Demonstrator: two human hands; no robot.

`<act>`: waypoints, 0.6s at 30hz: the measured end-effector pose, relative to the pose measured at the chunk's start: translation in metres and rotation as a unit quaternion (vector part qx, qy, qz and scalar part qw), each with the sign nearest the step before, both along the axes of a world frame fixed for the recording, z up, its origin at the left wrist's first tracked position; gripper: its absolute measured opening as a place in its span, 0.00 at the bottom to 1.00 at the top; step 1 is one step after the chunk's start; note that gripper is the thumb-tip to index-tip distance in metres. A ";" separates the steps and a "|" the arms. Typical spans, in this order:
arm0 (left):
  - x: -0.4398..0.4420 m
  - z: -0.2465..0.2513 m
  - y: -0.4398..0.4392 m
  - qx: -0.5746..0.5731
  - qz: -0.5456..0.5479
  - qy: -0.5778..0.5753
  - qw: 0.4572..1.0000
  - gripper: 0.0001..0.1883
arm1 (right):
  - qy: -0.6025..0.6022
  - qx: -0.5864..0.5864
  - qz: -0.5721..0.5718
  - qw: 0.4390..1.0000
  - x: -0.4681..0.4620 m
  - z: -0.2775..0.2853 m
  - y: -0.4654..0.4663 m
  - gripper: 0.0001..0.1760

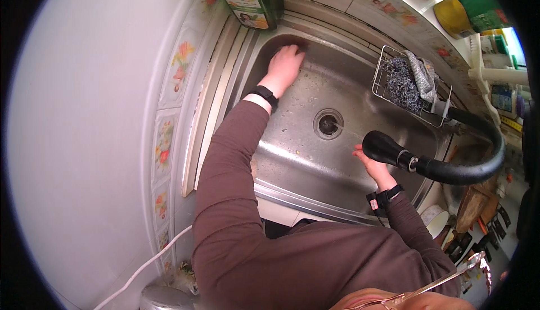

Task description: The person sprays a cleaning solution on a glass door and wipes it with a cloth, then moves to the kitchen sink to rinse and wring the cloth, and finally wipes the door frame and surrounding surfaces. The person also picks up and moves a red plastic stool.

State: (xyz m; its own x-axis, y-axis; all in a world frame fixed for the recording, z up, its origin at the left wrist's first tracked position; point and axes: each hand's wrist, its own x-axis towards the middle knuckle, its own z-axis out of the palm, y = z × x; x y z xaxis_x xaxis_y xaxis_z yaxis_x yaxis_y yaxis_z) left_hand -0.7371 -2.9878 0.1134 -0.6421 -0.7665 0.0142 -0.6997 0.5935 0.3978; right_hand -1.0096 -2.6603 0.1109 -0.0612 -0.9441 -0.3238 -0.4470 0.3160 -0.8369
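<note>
Before me is a stainless steel sink, its bottom dotted with water drops and small bits. My left hand reaches into its far left corner, fingers curled down against the steel; whether anything is under them is hidden. On the right, my right hand is just below the black faucet head, which covers part of it. The fingers that show are spread, with nothing seen in them. A thin stream of water runs from the faucet head toward the round drain.
A green plastic bottle stands behind the sink's left corner. A wire rack on the back right holds a scouring pad and a grey cloth. The black faucet neck arches over the right side. A bowl sits at right.
</note>
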 end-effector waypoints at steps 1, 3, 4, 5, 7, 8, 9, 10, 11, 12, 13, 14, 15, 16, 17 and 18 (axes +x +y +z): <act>0.008 -0.010 -0.001 -0.048 -0.047 -0.047 0.997 0.26 | -0.006 0.016 -0.008 1.000 0.001 0.005 -0.001 0.11; 0.019 -0.037 0.017 -0.120 -0.081 -0.194 0.970 0.29 | -0.017 0.048 -0.026 0.998 0.004 0.018 -0.006 0.11; 0.021 -0.051 0.022 0.029 -0.009 -0.224 0.974 0.35 | -0.025 0.077 -0.027 0.996 0.006 0.028 -0.008 0.11; 0.020 -0.065 0.030 0.088 0.020 -0.245 0.965 0.36 | -0.045 0.094 -0.032 0.994 0.007 0.037 -0.011 0.11; 0.005 -0.093 0.054 0.126 0.153 -0.102 0.975 0.35 | -0.082 0.128 -0.042 0.988 0.008 0.052 -0.015 0.12; -0.002 -0.102 0.075 0.102 0.159 -0.156 0.969 0.35 | -0.145 0.111 -0.074 0.980 0.010 0.056 -0.016 0.14; -0.011 -0.107 0.093 0.074 0.170 -0.210 0.960 0.35 | -0.251 0.114 -0.123 0.953 0.009 0.058 -0.017 0.15; -0.019 -0.108 0.109 0.016 0.189 -0.249 0.950 0.35 | -0.356 0.100 -0.149 0.917 0.009 0.058 -0.017 0.17; -0.024 -0.105 0.128 0.040 0.215 -0.191 0.957 0.33 | -0.495 0.113 -0.194 0.839 0.008 0.056 -0.017 0.19; -0.032 -0.100 0.141 0.063 0.227 -0.197 0.952 0.30 | -0.601 0.115 -0.221 0.759 0.008 0.053 -0.018 0.19; -0.038 -0.093 0.150 0.088 0.212 -0.217 0.949 0.23 | -0.632 0.135 -0.239 0.725 0.008 0.048 -0.018 0.20; -0.039 -0.086 0.143 0.077 0.195 -0.158 0.965 0.20 | -0.641 0.148 -0.243 0.713 0.006 0.044 -0.018 0.20; -0.038 -0.078 0.139 0.138 0.167 -0.131 0.967 0.17 | -0.699 0.116 -0.190 0.679 0.007 0.038 -0.019 0.20; -0.037 -0.072 0.124 0.136 0.246 -0.026 0.959 0.15 | -0.704 0.126 -0.186 0.674 0.005 0.035 -0.017 0.21; -0.040 -0.071 0.099 0.159 0.320 0.067 0.932 0.13 | -0.752 0.090 -0.122 0.642 0.005 0.031 -0.018 0.23; -0.037 -0.071 0.072 0.123 0.355 0.029 0.926 0.13 | -0.739 0.068 -0.095 0.664 0.004 0.031 -0.015 0.24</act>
